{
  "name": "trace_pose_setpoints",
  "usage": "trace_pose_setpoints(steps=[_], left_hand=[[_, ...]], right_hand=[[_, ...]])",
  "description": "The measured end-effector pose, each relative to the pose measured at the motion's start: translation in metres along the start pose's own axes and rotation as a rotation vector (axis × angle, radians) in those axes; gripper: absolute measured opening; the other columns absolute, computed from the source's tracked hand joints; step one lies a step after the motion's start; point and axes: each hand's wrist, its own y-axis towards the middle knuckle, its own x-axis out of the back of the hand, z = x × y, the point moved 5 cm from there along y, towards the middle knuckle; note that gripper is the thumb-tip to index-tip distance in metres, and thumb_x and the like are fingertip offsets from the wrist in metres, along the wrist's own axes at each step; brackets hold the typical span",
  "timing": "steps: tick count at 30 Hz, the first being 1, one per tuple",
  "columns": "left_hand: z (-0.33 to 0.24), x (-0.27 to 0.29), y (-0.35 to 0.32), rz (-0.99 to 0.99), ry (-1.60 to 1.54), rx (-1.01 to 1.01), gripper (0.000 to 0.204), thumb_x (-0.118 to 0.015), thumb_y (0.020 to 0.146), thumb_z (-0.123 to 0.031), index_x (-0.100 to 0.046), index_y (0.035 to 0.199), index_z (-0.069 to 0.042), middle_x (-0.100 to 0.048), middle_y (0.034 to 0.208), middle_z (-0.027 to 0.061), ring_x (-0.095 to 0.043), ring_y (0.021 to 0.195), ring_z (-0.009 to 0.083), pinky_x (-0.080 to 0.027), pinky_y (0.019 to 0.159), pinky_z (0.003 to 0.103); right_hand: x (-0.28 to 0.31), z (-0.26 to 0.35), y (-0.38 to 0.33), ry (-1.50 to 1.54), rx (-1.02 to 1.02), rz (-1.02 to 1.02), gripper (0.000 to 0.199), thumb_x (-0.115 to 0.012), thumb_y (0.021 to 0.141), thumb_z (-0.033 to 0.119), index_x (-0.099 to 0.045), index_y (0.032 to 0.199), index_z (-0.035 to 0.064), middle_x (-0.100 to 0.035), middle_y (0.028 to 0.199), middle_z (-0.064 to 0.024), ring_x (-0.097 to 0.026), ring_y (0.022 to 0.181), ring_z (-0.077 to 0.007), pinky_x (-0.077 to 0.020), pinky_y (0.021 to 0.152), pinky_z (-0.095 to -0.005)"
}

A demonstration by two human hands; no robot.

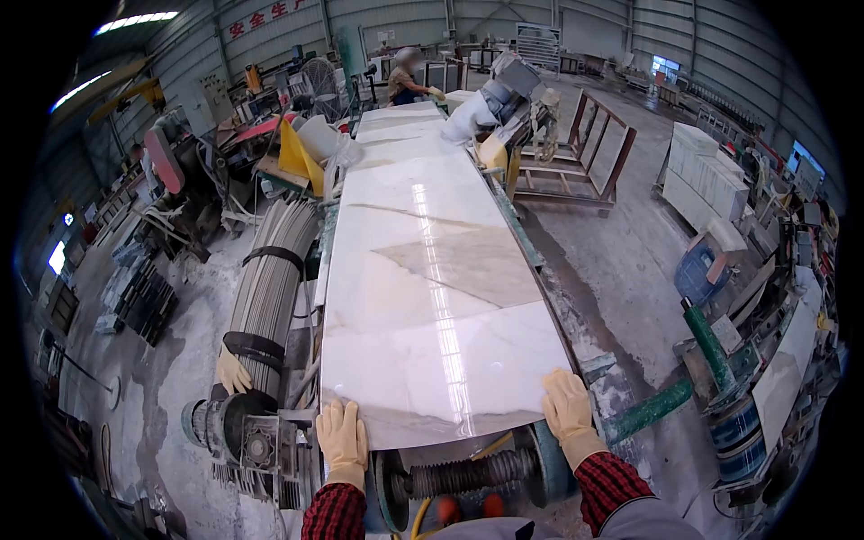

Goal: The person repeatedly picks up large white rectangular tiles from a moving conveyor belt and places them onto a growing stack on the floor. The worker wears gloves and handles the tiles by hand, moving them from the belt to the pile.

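A long, polished white marble slab (405, 324) with grey-brown veins lies flat on a conveyor, stretching away from me. My left hand (342, 439), in a cream glove, grips its near left corner, fingers laid along the edge. At the near right corner my right hand (569, 412), gloved alike, holds the slab's side with its fingers over the edge. The undersides of both grips are hidden. Below the slab's near end is a ribbed roller (472, 474) between two round end discs.
A motor (256, 441) with a loose cream glove (234, 371) by it stands at left, beside a strapped bundle of strips (270, 288). Green pipe (648, 412) juts out at right. A co-worker (407, 79) is at the far end, near a machine head (495, 99) and brown metal rack (585, 153).
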Motion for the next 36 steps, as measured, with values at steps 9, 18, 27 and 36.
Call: trace_pose_setpoints(steps=[9, 18, 27, 36], left_hand=[[-0.007, 0.010, -0.001, -0.027, 0.010, -0.021, 0.047, -0.076, 0.109, -0.027, -0.072, 0.154, -0.014, -0.067, 0.164, 0.0230, -0.058, 0.156, 0.0477, -0.041, 0.136, 0.064], [-0.016, 0.025, 0.003, -0.065, -0.031, -0.022, 0.035, -0.079, 0.103, -0.029, -0.075, 0.134, -0.014, -0.072, 0.144, 0.0195, -0.065, 0.130, 0.0427, -0.051, 0.111, 0.060], [-0.021, 0.037, 0.000, -0.138, -0.062, -0.023, 0.040, -0.081, 0.104, -0.027, -0.075, 0.141, -0.015, -0.070, 0.145, 0.0167, -0.065, 0.143, 0.0403, -0.051, 0.120, 0.056], [-0.022, 0.037, -0.004, -0.172, -0.063, -0.023, 0.038, -0.080, 0.105, -0.028, -0.075, 0.141, -0.015, -0.072, 0.149, 0.0176, -0.066, 0.143, 0.0408, -0.050, 0.123, 0.056]], right_hand=[[0.004, 0.002, -0.001, -0.001, -0.005, 0.011, 0.035, -0.073, 0.103, 0.017, -0.075, 0.135, 0.0036, -0.075, 0.134, -0.0229, -0.069, 0.133, -0.0476, -0.0540, 0.119, -0.0605], [-0.011, -0.017, -0.020, 0.026, 0.006, -0.007, 0.041, -0.072, 0.106, 0.018, -0.079, 0.139, -0.0064, -0.079, 0.143, -0.0334, -0.070, 0.138, -0.0605, -0.0515, 0.126, -0.0723], [-0.014, -0.016, -0.023, -0.016, -0.070, 0.076, 0.027, -0.065, 0.104, 0.007, -0.073, 0.125, -0.0068, -0.071, 0.141, -0.0340, -0.065, 0.130, -0.0559, -0.0511, 0.117, -0.0651], [-0.026, -0.031, -0.037, -0.090, -0.228, 0.214, 0.049, -0.066, 0.111, 0.012, -0.076, 0.152, -0.0113, -0.068, 0.169, -0.0383, -0.061, 0.158, -0.0551, -0.0440, 0.140, -0.0642]])
